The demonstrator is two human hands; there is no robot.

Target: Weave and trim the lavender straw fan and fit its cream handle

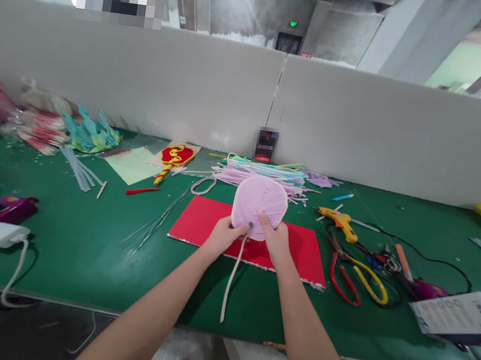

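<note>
Between my two hands is a round, fan-shaped piece [261,197] covered in pale purple strips, with a cream edge. My left hand [226,236] grips its lower left rim, the thumb on the front face. At the lower right, my right hand [276,238] is closed on it too, thumb pressed on the strips. A cream pipe cleaner [231,285] hangs down from its bottom edge. Beneath the hands lies a red board [306,253] with a ragged white edge. The fingers behind the piece are hidden.
Behind lies a pile of pastel pipe cleaners [241,173]. To the right are a yellow glue gun [341,223], pliers with red and yellow handles [345,276] and a printed box [457,315]. At left are a red-and-yellow fan [176,157], thin wires [157,225] and a purple power strip [0,216].
</note>
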